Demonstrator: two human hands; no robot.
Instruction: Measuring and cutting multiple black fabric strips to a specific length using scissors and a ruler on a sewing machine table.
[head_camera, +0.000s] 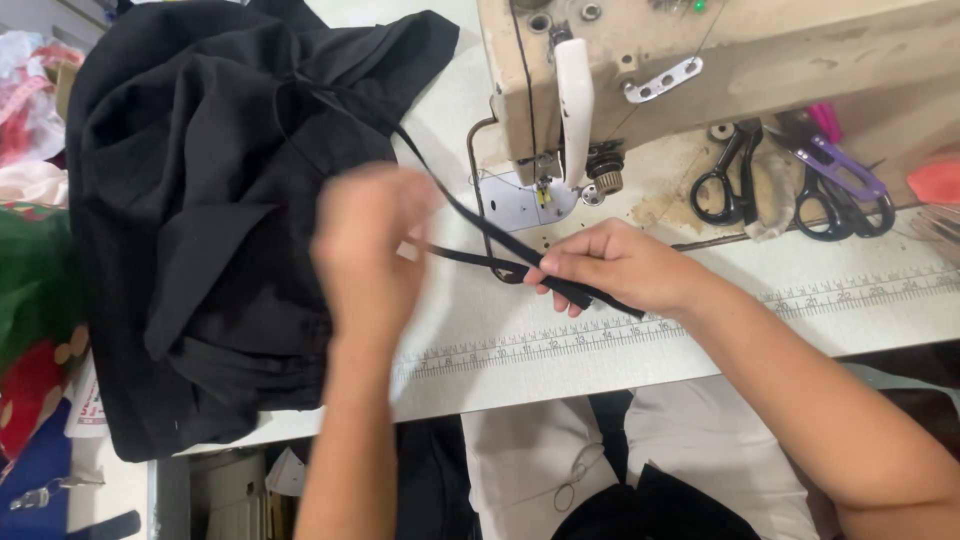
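Both hands are up at the sewing machine (700, 70), working a narrow black strap (478, 222). The right hand (620, 268) sits just in front of the machine's needle plate (515, 200), fingers curled tight around the strap, which runs out under the palm toward the ruler strip (560, 340) printed on the table (880, 300). The left hand (368, 250) is raised to the left of the machine, blurred, back of the hand to the camera; its fingers seem pinched together at the strap, though the blur hides the actual grip. From the right hand the strap splits into two runs: one goes nearly level toward the left hand, the other climbs up and left past the needle plate into the black garment (220, 220). That garment lies heaped well to the left of the machine, covering that end of the table and spilling over its front edge. Behind the right hand, on the machine's bed to the right of the needle, lie two pairs of black-handled scissors (725, 180) side by side, the farther pair beside a purple clip (840, 165). Far left of the machine, past the garment, colourful fabrics (30, 300) pile up. Below the table edge, pale cloth (700, 450) covers the person's lap.
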